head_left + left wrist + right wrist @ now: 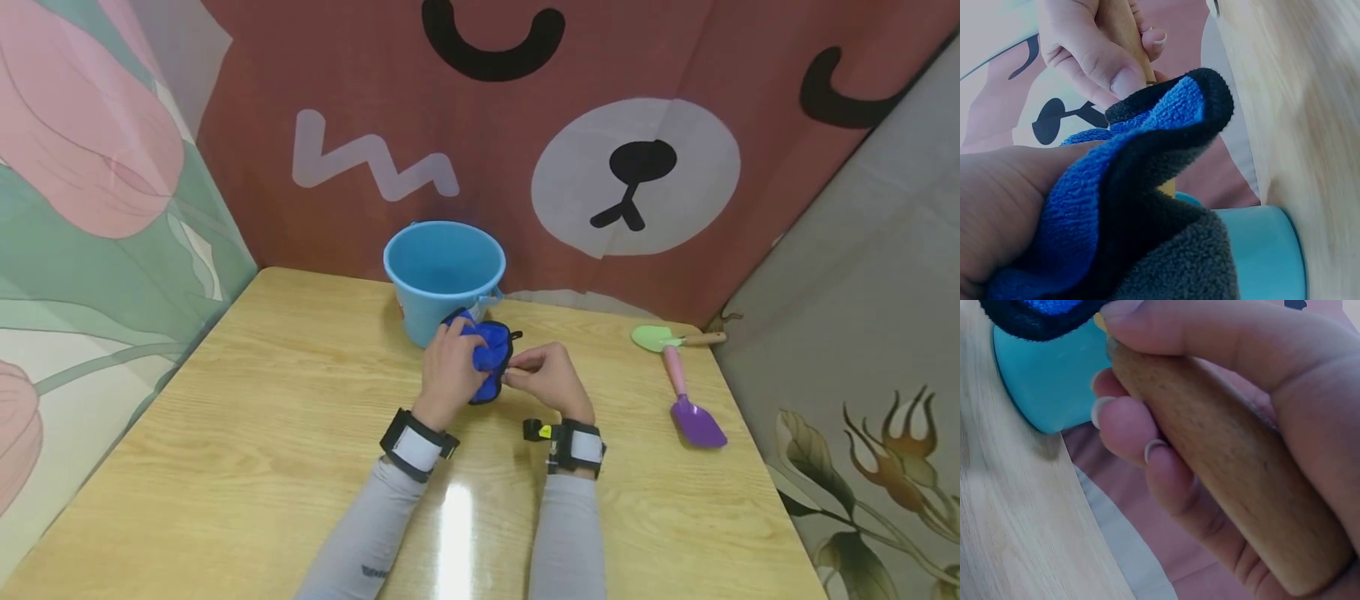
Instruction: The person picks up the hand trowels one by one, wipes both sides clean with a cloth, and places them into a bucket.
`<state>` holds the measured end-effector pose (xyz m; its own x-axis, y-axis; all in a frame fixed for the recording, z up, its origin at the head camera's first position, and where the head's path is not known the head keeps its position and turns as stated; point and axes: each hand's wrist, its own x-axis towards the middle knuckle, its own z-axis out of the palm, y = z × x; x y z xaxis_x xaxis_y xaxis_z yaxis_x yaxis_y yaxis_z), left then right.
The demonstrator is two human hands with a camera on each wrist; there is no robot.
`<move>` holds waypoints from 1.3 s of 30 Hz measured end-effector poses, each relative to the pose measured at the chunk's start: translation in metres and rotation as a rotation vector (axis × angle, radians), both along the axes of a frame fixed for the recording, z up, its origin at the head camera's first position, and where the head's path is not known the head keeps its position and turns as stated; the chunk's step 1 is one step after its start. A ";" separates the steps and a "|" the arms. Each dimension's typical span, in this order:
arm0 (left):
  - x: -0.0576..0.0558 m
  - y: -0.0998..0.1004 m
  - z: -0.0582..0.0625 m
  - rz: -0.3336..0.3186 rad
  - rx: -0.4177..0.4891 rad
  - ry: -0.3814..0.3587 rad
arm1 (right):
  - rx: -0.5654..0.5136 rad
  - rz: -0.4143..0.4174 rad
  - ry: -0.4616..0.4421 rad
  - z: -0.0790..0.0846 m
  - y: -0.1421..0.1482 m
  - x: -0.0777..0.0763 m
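A blue cloth with black edging and a grey underside is gripped by my left hand, just in front of the light blue bucket. My right hand holds a wooden handle, its fingers curled round it and the thumb near its narrow end. In the left wrist view a bit of yellow shows past the cloth's fold, in line with the handle. Cloth covers most of this wooden-handled tool's front part, so its kind is hidden. Both hands are close together above the table.
To the right lie a small green trowel with a wooden handle and a purple toy shovel with a pink handle. The wooden table meets a brown bear-print curtain behind the bucket.
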<state>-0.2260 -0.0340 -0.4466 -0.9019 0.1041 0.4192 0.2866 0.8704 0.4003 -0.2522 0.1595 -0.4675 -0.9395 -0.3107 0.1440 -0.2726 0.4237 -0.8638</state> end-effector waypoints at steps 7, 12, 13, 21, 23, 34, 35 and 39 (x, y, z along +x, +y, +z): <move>-0.003 -0.003 -0.001 -0.019 0.042 0.008 | -0.012 -0.012 -0.016 -0.002 0.000 -0.002; -0.008 -0.007 -0.003 -0.007 0.071 0.016 | -0.010 -0.009 -0.008 -0.004 0.002 -0.004; -0.009 -0.008 -0.004 -0.001 0.074 0.018 | -0.010 -0.007 -0.005 -0.004 0.003 -0.004; -0.011 -0.011 -0.007 0.018 0.080 0.031 | 0.016 -0.032 -0.013 -0.006 0.011 -0.002; -0.012 -0.012 -0.007 0.023 0.085 0.029 | 0.029 -0.045 -0.015 -0.007 0.014 -0.002; -0.012 -0.018 -0.004 0.020 0.133 0.046 | 0.029 -0.081 -0.008 -0.006 0.020 0.000; -0.012 -0.020 -0.004 0.019 0.139 0.046 | 0.024 -0.080 -0.004 -0.006 0.020 0.000; -0.007 -0.027 -0.002 0.037 0.173 0.071 | 0.002 -0.071 -0.009 -0.008 0.020 0.003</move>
<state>-0.2334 -0.0611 -0.4488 -0.8711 -0.0079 0.4910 0.2885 0.8008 0.5248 -0.2491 0.1793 -0.4751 -0.9604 -0.2434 0.1352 -0.2342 0.4437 -0.8650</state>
